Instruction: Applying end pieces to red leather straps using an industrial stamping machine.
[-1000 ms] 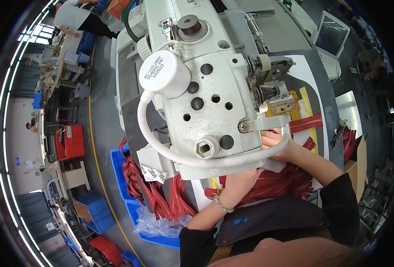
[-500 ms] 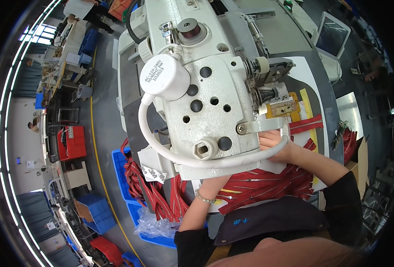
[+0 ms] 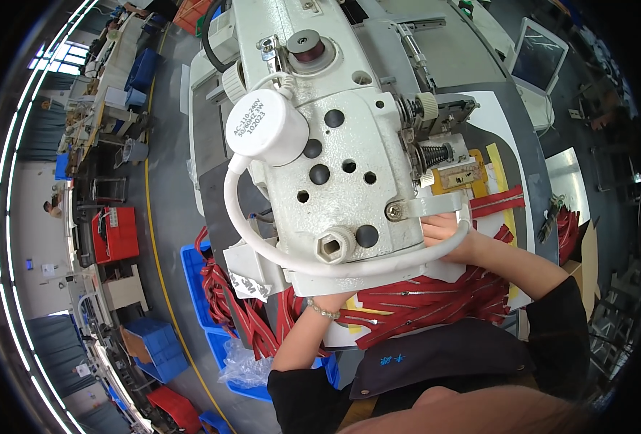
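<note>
A large pale sewing machine (image 3: 342, 202) fills the middle of the view. From the right, my right hand (image 3: 447, 235) reaches under its head; the visible fingers are bent and pressed together, their tips hidden behind the machine. My left hand (image 3: 332, 301) is mostly covered by the front of the machine head, so its fingers do not show; a bead bracelet (image 3: 323, 309) circles the wrist. Red zippers (image 3: 425, 307) with metal teeth lie in a pile between my forearms. Another red zipper strip (image 3: 497, 202) lies beyond my right hand, beside a yellow strip (image 3: 500, 170).
A white cable (image 3: 335, 267) loops around the front of the machine. More red zippers (image 3: 251, 318) hang at the left over blue bins (image 3: 197, 278), near clear plastic wrap (image 3: 241, 364). A screen (image 3: 541, 54) stands far right. Workbenches and red crates (image 3: 115, 235) line the aisle at left.
My left hand has moved left and farther beneath the machine head, near the hanging zippers. The right hand stays in about the same place. A person at the far upper left has gone out of view.
</note>
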The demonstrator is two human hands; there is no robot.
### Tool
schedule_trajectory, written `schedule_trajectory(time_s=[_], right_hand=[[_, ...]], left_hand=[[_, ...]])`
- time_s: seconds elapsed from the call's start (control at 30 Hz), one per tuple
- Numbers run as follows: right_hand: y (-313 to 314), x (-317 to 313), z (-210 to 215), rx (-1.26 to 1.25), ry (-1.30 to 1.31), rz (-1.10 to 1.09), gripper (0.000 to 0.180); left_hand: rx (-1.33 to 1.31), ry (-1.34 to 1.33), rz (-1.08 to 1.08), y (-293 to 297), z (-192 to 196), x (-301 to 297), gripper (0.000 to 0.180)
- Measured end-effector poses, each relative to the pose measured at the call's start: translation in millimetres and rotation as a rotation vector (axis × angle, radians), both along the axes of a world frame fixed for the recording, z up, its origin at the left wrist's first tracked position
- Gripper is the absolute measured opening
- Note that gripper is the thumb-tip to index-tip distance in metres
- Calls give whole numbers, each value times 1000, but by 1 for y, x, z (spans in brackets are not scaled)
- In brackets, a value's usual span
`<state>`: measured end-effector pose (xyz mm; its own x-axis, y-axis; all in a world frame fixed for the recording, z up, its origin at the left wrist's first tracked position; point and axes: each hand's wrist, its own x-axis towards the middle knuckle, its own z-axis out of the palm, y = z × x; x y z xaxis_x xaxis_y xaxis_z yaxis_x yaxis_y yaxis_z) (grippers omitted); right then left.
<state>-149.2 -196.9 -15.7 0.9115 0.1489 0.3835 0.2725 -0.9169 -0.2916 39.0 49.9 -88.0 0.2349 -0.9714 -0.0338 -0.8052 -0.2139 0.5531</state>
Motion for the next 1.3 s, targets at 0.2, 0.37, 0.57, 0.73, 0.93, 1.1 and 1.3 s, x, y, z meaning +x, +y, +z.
schedule_trajectory(time_s=[0.2,0.37,0.57,0.73,0.93,1.1,1.3], right_hand=[[0,1,4,-12,-14,6,32],[0,2,7,-11,-13,1,31],[0,2,13,-3,13,1,29],[1,0,9,-30,38,-22,26],[0,1,5,-23,15,-22,26],[0,0,4,-22,7,-21,28],[-1,1,6,-13,0,-2,29]], left_hand=[[-33,-51,-62,-13,26,-4,52],[-88,-67,-81,-23,37,-11,48],[-26,17,-90,-18,31,11,49],[6,-35,-136,-23,45,19,52],[23,-21,-150,-26,39,17,52],[4,-48,-178,-14,37,19,52],[-27,-79,-210,-20,30,22,52]])
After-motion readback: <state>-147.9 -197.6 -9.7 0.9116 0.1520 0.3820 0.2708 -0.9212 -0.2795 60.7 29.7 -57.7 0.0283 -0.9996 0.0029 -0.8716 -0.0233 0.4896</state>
